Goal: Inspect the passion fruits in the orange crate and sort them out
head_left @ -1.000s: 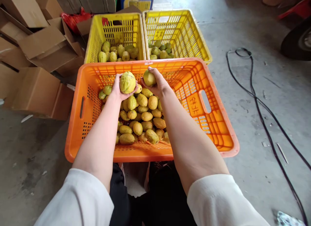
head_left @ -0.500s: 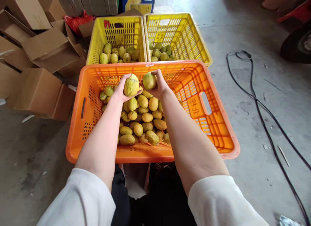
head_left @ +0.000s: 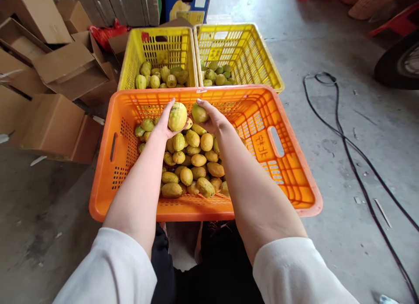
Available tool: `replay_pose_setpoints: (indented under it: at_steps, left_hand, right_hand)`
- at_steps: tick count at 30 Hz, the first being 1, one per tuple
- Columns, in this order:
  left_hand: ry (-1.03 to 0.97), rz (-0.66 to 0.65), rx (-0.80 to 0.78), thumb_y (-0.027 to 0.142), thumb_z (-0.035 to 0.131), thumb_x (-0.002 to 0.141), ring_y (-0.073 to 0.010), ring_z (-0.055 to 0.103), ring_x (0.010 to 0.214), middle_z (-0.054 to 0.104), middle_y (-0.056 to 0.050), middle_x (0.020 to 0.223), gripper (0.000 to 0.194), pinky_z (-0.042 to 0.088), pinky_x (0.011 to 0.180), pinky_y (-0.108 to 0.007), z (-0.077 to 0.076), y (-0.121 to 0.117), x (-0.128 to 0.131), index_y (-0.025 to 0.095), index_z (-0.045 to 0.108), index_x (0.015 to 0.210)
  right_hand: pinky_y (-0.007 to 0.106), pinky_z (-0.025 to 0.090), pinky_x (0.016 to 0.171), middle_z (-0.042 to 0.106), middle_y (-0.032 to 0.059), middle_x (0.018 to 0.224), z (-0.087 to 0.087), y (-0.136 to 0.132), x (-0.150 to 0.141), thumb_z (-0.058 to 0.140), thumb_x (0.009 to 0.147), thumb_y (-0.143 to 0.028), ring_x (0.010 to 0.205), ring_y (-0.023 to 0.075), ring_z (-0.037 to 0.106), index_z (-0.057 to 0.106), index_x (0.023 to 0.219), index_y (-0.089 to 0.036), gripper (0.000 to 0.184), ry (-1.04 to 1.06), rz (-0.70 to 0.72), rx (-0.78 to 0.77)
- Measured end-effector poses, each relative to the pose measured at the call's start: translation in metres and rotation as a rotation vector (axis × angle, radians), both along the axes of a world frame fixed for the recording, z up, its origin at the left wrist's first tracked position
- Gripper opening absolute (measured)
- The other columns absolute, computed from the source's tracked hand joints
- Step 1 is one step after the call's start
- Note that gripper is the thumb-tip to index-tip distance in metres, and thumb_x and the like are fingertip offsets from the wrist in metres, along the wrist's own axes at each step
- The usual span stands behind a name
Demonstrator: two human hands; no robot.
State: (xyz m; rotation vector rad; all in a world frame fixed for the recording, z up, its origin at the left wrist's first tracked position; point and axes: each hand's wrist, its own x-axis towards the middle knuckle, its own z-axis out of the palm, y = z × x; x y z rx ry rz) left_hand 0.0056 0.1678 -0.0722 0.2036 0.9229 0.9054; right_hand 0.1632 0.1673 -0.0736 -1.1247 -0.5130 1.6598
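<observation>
An orange plastic crate (head_left: pixel 288 164) stands on the floor in front of me, with several yellow-green fruits piled in its left half (head_left: pixel 193 164). My left hand (head_left: pixel 163 123) is closed round a large pale yellow fruit (head_left: pixel 177 116), held above the pile. My right hand (head_left: pixel 214 118) grips a smaller greenish-yellow fruit (head_left: pixel 199 113) right beside it. Both hands hover over the far side of the crate, near its back wall.
Two yellow crates stand behind the orange one: the left (head_left: pixel 131 59) holds several yellow-green fruits, the right (head_left: pixel 258 55) several greener ones. Cardboard boxes (head_left: pixel 52 121) are stacked at the left. A black cable (head_left: pixel 343 129) runs over the concrete floor at the right.
Both hands keep their fruits and have turned them slightly. The view has tilted, so crates and hands sit a little lower in the picture.
</observation>
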Motion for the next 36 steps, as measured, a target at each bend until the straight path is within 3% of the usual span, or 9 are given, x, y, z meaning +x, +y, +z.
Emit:
replay_pose_setpoints:
  at_steps: [4, 9, 14, 21, 27, 31, 36]
  left_hand:
    - [0.027, 0.032, 0.035, 0.061, 0.075, 0.088, -0.025, 0.079, 0.089, 0.078, -0.003, 0.087, 0.044, 0.065, 0.081, -0.035, -0.002, 0.0, 0.001, 0.024, 0.069, 0.11]
    - [0.013, 0.074, 0.034, 0.057, 0.076, 0.086, -0.0289, 0.079, 0.091, 0.076, -0.004, 0.081, 0.036, 0.066, 0.077, -0.038, -0.007, 0.002, -0.003, 0.028, 0.07, 0.106]
    - [0.047, 0.114, 0.034, 0.054, 0.067, 0.092, -0.0266, 0.079, 0.091, 0.071, -0.001, 0.077, 0.031, 0.066, 0.079, -0.036, 0.001, -0.001, 0.001, 0.025, 0.067, 0.103]
    - [-0.016, 0.111, -0.055, 0.057, 0.053, 0.098, -0.0281, 0.079, 0.092, 0.076, -0.005, 0.097, 0.036, 0.067, 0.077, -0.041, 0.015, -0.006, 0.007, 0.025, 0.068, 0.104]
    - [0.005, 0.053, -0.038, 0.07, 0.065, 0.089, -0.0293, 0.08, 0.088, 0.075, -0.006, 0.083, 0.049, 0.066, 0.076, -0.038, 0.004, 0.001, 0.003, 0.025, 0.069, 0.109]
    - [0.032, 0.076, -0.029, 0.062, 0.071, 0.09, -0.0269, 0.08, 0.09, 0.073, -0.003, 0.078, 0.038, 0.066, 0.081, -0.035, -0.002, 0.003, 0.004, 0.026, 0.069, 0.102]
    - [0.058, 0.159, -0.02, 0.055, 0.071, 0.091, -0.0245, 0.077, 0.087, 0.068, -0.001, 0.073, 0.031, 0.065, 0.079, -0.033, 0.001, 0.0, 0.006, 0.024, 0.065, 0.09]
  right_hand:
    - [0.032, 0.065, 0.075, 0.069, -0.0007, 0.076, 0.0, 0.0, 0.0, 0.081, 0.089, -0.041, 0.082, 0.0197, 0.072, 0.06, 0.09, -0.026, 0.026, 0.036, 0.014, -0.028]
    - [0.031, 0.061, 0.073, 0.068, 0.0011, 0.074, 0.0, 0.003, 0.002, 0.065, 0.098, -0.054, 0.078, 0.0184, 0.068, 0.059, 0.087, -0.024, 0.033, 0.053, 0.017, -0.077]
    - [0.032, 0.059, 0.074, 0.069, 0.0012, 0.076, 0.0, 0.005, 0.001, 0.061, 0.097, -0.064, 0.084, 0.0195, 0.068, 0.06, 0.086, -0.024, 0.042, 0.016, 0.01, -0.087]
    - [0.034, 0.061, 0.073, 0.066, 0.0011, 0.068, 0.001, 0.005, 0.0, 0.066, 0.096, -0.058, 0.08, 0.0207, 0.067, 0.057, 0.084, -0.025, 0.036, 0.067, -0.025, -0.125]
    - [0.033, 0.062, 0.077, 0.064, -0.0039, 0.07, -0.001, 0.001, 0.002, 0.082, 0.088, -0.053, 0.077, 0.0173, 0.064, 0.054, 0.088, -0.028, 0.038, 0.087, -0.068, -0.049]
    - [0.037, 0.061, 0.081, 0.064, -0.0039, 0.071, -0.001, 0.001, 0.001, 0.09, 0.081, -0.045, 0.085, 0.0205, 0.065, 0.052, 0.088, -0.03, 0.042, 0.071, -0.053, -0.036]
    - [0.035, 0.061, 0.082, 0.064, -0.0041, 0.072, 0.002, -0.001, 0.0, 0.087, 0.084, -0.037, 0.085, 0.0187, 0.064, 0.053, 0.087, -0.028, 0.035, 0.088, -0.032, -0.049]
